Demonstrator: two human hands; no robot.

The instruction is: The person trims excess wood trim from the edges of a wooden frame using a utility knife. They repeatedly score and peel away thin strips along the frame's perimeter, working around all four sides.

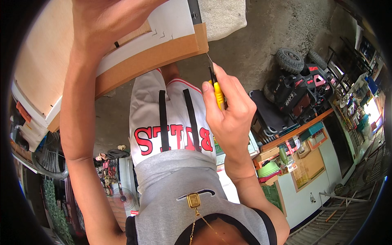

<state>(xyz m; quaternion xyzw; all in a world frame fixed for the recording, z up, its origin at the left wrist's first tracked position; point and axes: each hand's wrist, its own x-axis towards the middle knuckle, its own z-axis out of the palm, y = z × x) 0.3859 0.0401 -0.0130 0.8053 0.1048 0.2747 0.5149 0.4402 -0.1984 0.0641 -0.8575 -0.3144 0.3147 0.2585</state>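
My right hand (230,98) is closed around a yellow and black utility knife (219,96). Its thin blade points up to the corner of a brown edge strip (163,52), and the tip is at or very near that corner. The strip runs along the near side of a large panel (173,18) with a white face and pale wood parts. Across the panel reaches my left hand (108,18), cut off by the top of the picture. One digit stretches out to the right; the other fingers are hidden, and nothing shows in its grasp.
A pale cloth or mat (223,18) lies beyond the panel's corner. On the concrete floor (265,28) to the right stands a black toy vehicle (292,87) with chunky wheels. Lower right are shelves with a green bowl (269,168); a fan (122,199) stands lower left.
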